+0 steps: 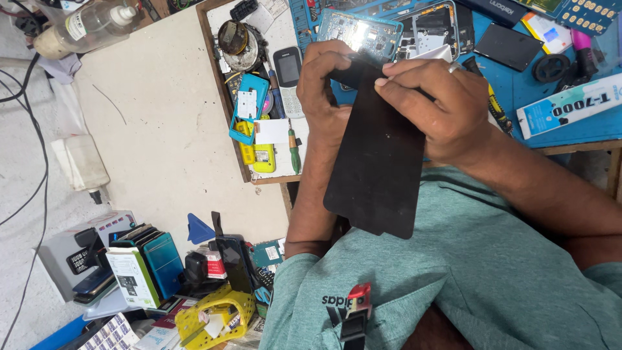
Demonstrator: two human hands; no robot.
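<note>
Hands: left hand and right hand, both pinching the top edge of a flat black panel held upright over the lap, above the table edge. Handling note: grip by the edges only, fingertips kept off the face, pressure even, panel likely thin and easily flexed. Surface: blue work mat with an opened phone, circuit board, glue tube. Surroundings: white table, keypad phone, spray bottle, stacked boxes.
</note>
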